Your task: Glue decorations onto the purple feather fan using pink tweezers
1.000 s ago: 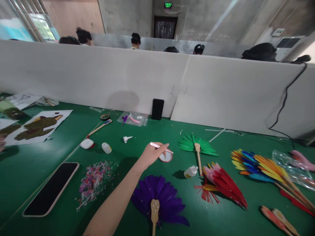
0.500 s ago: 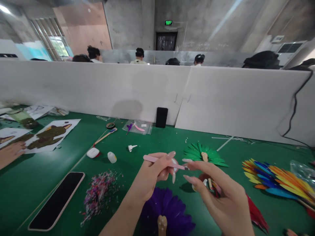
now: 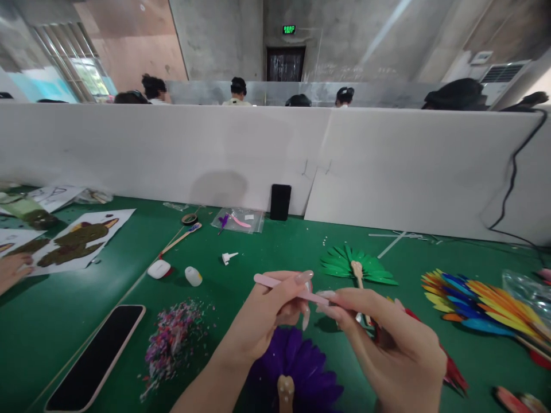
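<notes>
My left hand [image 3: 275,307] is closed around a slim pink pen-like stick [image 3: 267,280]. A small pale object sits behind those fingers, too covered to name. My right hand [image 3: 374,332] pinches thumb and forefinger together at the stick's front end; any tiny piece between them is hidden. Under my hands lies a fan of purple feathers [image 3: 310,373] with a wooden handle [image 3: 285,393] dotted with small white beads. Beyond my right hand is a green feather fan [image 3: 336,263] with a similar handle.
Left of my hands are a heap of coloured bits [image 3: 172,344], a phone [image 3: 97,358], a small white bottle [image 3: 193,276] and a white case [image 3: 159,269]. Multicoloured feathers [image 3: 486,304] lie at right. A white partition [image 3: 172,149] stands behind; another person's hand [image 3: 15,269] is far left.
The fingertips of my right hand have closed from a small gap into a pinch at the pink stick's front end. My left hand keeps its hold. The camera view has shifted slightly.
</notes>
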A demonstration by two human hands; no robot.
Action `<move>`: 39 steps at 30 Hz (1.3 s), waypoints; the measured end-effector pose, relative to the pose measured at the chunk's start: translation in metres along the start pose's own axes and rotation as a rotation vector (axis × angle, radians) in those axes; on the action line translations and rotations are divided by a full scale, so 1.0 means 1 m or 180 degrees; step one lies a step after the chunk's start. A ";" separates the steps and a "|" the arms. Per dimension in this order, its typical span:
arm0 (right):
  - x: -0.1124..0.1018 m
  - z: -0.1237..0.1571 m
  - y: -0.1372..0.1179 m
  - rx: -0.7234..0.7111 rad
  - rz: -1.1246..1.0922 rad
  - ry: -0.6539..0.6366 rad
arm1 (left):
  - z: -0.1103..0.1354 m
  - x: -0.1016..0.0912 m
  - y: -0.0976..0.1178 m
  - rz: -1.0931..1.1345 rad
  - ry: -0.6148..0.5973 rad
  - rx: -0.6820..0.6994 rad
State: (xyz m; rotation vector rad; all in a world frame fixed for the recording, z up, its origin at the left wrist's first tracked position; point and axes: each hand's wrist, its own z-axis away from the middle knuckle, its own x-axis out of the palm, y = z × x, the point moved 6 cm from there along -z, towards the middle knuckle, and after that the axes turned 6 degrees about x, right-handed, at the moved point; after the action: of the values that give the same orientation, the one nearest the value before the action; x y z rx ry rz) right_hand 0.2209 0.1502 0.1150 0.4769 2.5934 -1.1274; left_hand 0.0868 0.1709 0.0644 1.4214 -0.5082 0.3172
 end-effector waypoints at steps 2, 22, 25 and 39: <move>0.000 0.000 0.002 0.0002 -0.0108 0.0102 | 0.001 -0.001 -0.002 0.0063 0.0150 -0.0093; 0.021 0.007 0.038 0.2091 -0.2720 -0.0378 | 0.050 0.024 0.053 -0.2973 -0.0413 0.3508; 0.023 0.010 0.036 0.2136 -0.2475 -0.0644 | 0.050 0.032 0.054 -0.3349 -0.0424 0.3740; 0.023 0.016 0.031 0.1959 -0.2108 -0.0777 | 0.048 0.033 0.045 -0.4094 -0.0734 0.4036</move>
State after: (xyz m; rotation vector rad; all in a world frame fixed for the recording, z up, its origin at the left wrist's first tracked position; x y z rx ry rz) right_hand 0.2141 0.1629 0.0753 -0.4382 2.1887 -2.0542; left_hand 0.0859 0.1262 0.1232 2.6837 0.6476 -0.7210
